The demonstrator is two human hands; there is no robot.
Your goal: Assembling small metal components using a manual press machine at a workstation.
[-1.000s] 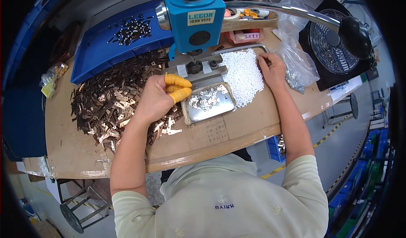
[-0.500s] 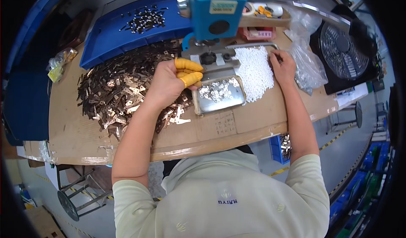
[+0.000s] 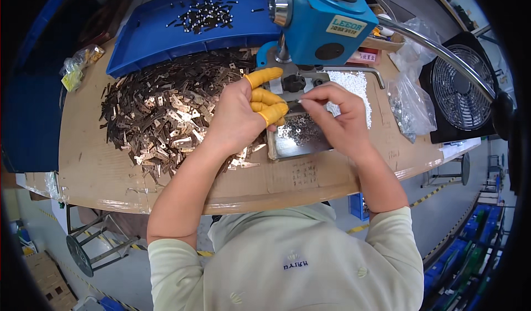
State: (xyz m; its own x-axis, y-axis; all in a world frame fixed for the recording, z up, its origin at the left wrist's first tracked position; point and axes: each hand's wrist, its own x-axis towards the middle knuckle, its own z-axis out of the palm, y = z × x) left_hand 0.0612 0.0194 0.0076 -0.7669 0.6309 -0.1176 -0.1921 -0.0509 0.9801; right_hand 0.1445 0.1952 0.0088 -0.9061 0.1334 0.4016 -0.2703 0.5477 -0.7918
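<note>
My left hand (image 3: 239,115), with yellow finger cots on several fingers, is closed in front of the press base, and whatever its fingertips hold is hidden. Close by on its right, my right hand (image 3: 347,122) pinches thumb and forefinger together on a tiny whitish piece (image 3: 300,101). Below the fingertips sits a shallow metal tray (image 3: 287,148) with small shiny ring-like parts, partly covered by my right hand. Behind both hands stands a blue bench press (image 3: 310,21) with a dark round knob (image 3: 293,82) on its base. Small white pieces (image 3: 358,84) lie heaped behind my right hand.
Dark and coppery flat metal strips (image 3: 171,112) are heaped left of my left hand. A blue tray (image 3: 130,48) behind them holds black-and-white parts. At right are a bent metal rod (image 3: 379,77), a plastic bag (image 3: 412,112), the press's long lever (image 3: 442,51) and a black fan (image 3: 462,87).
My right hand has come left from the edge of the white heap to beside my left hand's fingertips. The whole view has shifted, so the press appears farther right and larger.
</note>
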